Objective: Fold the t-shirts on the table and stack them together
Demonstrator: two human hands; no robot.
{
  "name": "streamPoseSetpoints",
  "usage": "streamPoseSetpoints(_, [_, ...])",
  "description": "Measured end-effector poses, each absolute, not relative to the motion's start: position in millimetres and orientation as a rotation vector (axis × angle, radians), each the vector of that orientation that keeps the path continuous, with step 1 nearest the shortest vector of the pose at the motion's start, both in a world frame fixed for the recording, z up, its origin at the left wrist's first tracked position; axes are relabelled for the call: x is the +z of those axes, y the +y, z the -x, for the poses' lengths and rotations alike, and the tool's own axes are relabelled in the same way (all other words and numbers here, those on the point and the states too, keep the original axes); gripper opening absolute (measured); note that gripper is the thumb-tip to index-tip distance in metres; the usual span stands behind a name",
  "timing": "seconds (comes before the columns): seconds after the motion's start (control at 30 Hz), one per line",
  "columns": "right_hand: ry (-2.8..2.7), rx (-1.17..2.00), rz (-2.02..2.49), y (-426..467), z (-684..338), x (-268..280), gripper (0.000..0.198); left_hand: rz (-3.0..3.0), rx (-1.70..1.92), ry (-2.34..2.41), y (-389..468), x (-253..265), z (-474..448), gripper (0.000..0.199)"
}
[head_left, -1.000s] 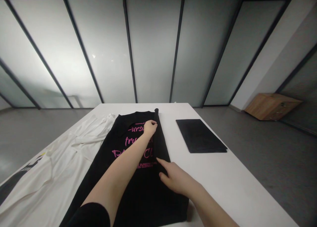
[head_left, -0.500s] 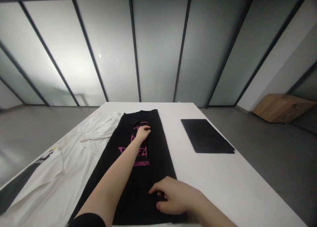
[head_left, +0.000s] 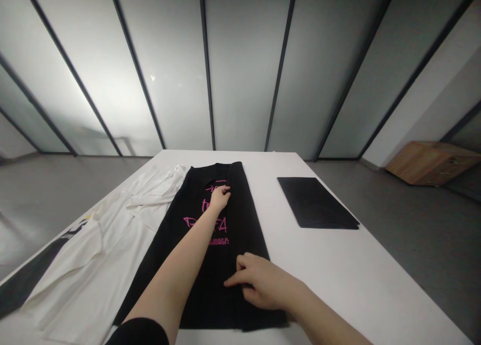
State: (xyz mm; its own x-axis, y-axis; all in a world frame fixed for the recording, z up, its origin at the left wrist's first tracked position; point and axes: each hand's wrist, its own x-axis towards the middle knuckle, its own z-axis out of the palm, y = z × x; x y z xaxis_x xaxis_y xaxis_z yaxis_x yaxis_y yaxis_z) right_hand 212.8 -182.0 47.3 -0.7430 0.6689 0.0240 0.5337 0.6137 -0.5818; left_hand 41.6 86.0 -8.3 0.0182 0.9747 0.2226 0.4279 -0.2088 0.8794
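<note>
A black T-shirt (head_left: 250,234) with pink lettering lies lengthwise before me, its right side folded inward. My left hand (head_left: 220,198) reaches up over the print to the inner edge of that folded strip, fingers bent together on the cloth. Lower down, my right hand (head_left: 259,280) rests over the strip near the hem. Its index finger points left onto the fabric while the other fingers curl, apart from it, with no cloth visibly gripped. My left forearm covers part of the lettering.
A white garment (head_left: 124,239) with a dark printed part is spread along the left side of the white table (head_left: 338,280). On the right lies a folded black garment (head_left: 317,203). Frosted glass panels stand behind, and a wooden cabinet (head_left: 432,162) is on the floor at right.
My view has tilted slightly, so the table appears a little higher. My right hand's index finger is straighter now, with the middle finger raised. The left hand stays at the strip's inner edge.
</note>
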Motion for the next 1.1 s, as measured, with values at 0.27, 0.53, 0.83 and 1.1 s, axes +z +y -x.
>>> streamPoseSetpoints(0.27, [-2.645, 0.798, 0.807, -182.0, -205.4, 35.9, 0.025, -1.728, 1.216, 1.432, 95.5, -19.0, -42.3, 0.029])
streamPoseSetpoints(0.53, [-2.319, 0.815, 0.771, -180.2, -206.3, 39.1, 0.035, -1.88, 1.309, 1.428, 91.8, -22.9, -40.9, 0.025])
streamPoseSetpoints(0.83, [-2.501, 0.607, 1.496, -178.3, -206.3, 18.7, 0.088, -2.596, 0.947, 1.209, 64.0, -13.2, -56.1, 0.032])
streamPoseSetpoints(1.1, [-2.666, 0.639, 1.267, -193.7, -203.9, 19.7, 0.111, -2.632, 0.352, 1.442, 61.7, 4.7, -79.8, 0.06])
